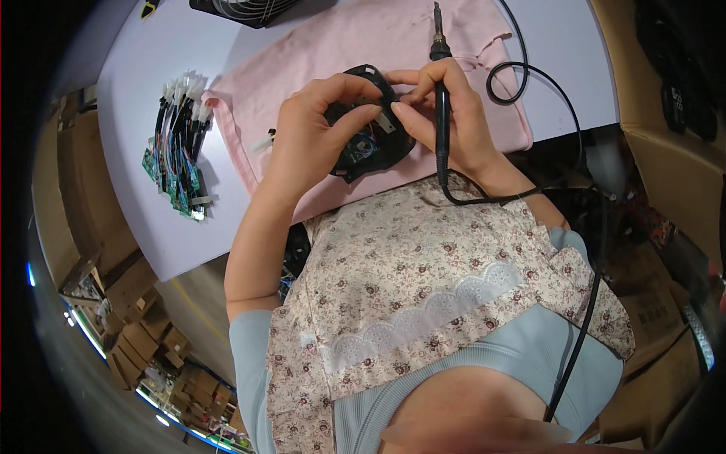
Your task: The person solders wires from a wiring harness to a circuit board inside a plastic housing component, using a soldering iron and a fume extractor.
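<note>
A black plastic housing (394, 149) with a circuit board and wires inside lies on the pink cloth (318, 53), near the table's front edge. Over its left side my left hand (318, 125) is bent, thumb and fingertips close together inside the housing; whatever they pinch is too small to make out. My right hand (465, 113) holds a soldering iron (442, 113) between its fingers, the tip pointing up and away from the housing. The thumb and a fingertip of that hand also reach the housing's right rim. A small metal-coloured piece (386, 122) shows between the hands.
Left of the cloth lies a bundle of green circuit boards with wires and white connectors (180, 144). A black fan with a wire guard (246, 9) stands at the far edge. The iron's black cable (522, 64) loops across the right side. Cardboard boxes (83, 181) stand beyond the table.
</note>
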`<act>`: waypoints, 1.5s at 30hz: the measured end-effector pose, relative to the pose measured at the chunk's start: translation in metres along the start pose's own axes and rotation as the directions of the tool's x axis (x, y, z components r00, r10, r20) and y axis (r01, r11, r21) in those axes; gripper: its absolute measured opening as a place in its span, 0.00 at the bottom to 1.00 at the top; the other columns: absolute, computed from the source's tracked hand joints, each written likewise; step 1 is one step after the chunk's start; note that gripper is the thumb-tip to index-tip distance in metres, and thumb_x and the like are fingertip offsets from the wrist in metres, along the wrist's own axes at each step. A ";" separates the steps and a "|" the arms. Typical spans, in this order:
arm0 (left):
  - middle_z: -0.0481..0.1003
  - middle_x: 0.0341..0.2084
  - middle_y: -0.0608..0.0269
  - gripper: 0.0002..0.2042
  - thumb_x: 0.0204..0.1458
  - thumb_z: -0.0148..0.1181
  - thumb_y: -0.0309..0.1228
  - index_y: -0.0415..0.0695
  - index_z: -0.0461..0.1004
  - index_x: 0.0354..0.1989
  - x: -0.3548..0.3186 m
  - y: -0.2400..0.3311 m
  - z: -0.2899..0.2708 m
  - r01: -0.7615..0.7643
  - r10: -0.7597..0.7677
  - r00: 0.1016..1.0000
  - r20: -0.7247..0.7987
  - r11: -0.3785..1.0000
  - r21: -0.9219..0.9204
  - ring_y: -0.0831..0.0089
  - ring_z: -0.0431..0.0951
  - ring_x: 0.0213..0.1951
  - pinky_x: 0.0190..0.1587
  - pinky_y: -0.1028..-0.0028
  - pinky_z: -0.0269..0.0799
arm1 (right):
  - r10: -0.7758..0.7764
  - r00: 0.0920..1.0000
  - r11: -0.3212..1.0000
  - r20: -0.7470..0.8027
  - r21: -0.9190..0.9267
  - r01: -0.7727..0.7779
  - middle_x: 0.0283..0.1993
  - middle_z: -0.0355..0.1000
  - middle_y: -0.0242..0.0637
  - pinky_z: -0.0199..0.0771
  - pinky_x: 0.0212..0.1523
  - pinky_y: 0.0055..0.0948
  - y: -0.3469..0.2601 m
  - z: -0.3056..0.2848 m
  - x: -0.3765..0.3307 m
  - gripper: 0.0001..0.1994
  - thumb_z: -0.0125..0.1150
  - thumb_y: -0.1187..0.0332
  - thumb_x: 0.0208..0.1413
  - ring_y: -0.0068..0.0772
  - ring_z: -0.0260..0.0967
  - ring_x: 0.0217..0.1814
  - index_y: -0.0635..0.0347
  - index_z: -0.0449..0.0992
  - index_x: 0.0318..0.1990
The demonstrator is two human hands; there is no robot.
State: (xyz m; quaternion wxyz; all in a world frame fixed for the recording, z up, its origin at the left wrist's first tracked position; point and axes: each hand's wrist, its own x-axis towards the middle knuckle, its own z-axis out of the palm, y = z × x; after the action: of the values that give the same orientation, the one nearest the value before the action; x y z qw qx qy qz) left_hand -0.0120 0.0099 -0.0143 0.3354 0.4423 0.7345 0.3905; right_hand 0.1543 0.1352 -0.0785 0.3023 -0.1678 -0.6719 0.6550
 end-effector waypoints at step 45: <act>0.79 0.35 0.64 0.07 0.49 0.71 0.27 0.45 0.79 0.34 -0.039 -0.026 -0.002 -0.359 0.470 0.865 -0.177 0.824 0.438 0.62 0.78 0.37 0.41 0.65 0.70 | -0.028 0.998 0.988 0.061 -0.148 0.037 0.39 0.75 0.39 0.76 0.44 0.30 0.005 0.009 0.003 0.19 0.72 0.72 0.55 0.34 0.76 0.41 0.61 0.65 0.45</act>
State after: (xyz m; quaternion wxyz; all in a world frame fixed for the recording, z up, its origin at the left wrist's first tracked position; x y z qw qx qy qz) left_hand -0.0086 -0.0342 -0.0300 0.0403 0.5913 0.7216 0.3578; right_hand 0.1460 0.1306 -0.0821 0.2796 -0.1598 -0.7302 0.6026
